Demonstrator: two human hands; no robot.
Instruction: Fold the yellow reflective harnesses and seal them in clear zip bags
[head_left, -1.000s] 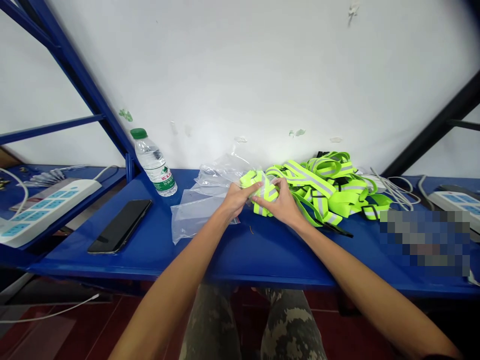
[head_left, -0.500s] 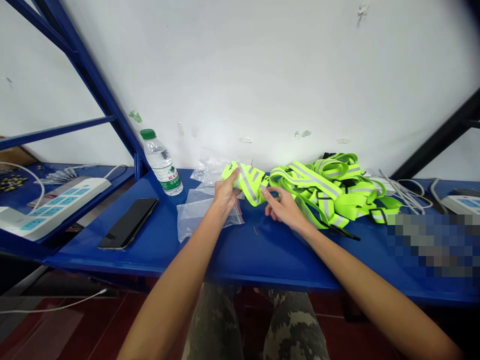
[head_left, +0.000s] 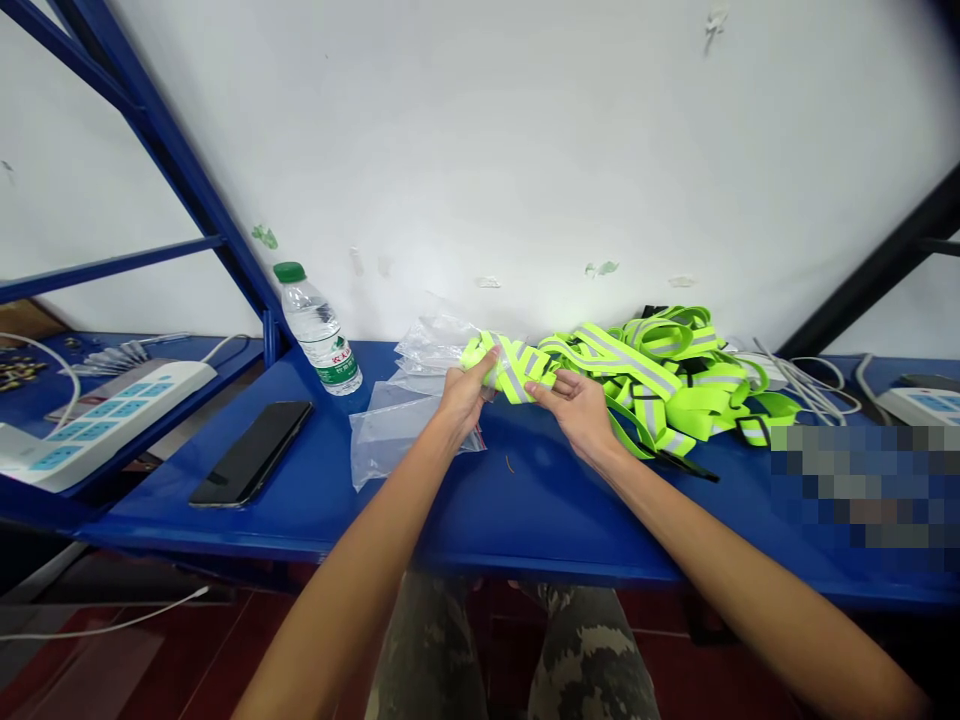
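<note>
Reflective strap bundle (head_left: 513,368): bright yellow-green with silvery stripes, folded compactly, held between both hands' fingers; whether its underside touches the table, I cannot tell.
Left hand (head_left: 463,396): thumb laid over the bundle's left end, the other fingers mostly hidden, gripping it.
Right hand (head_left: 579,410): thumb and forefinger closed narrowly on the bundle's right end, the other fingers loosely curled.
Brown strand (head_left: 510,464): lies on the table, on the wearer's side of the fingers, between the two hands.
Plastic bags (head_left: 390,430): clear, overlapping, just left of the left fingers and behind them, some crumpled.
Strap pile (head_left: 701,405): same yellow-green webbing, tangled, with black buckles, just right of the right fingers and beyond them.
Bottle (head_left: 321,335): green cap, upright, left of the left fingers and farther back.
Phone (head_left: 251,453): dark screen up, flat on the blue table (head_left: 540,520), well left of the left fingers.
White cables (head_left: 814,385): well right of the right fingers, past the pile.
Power strip (head_left: 124,415): white with blue sockets, farthest left of the fingers.
</note>
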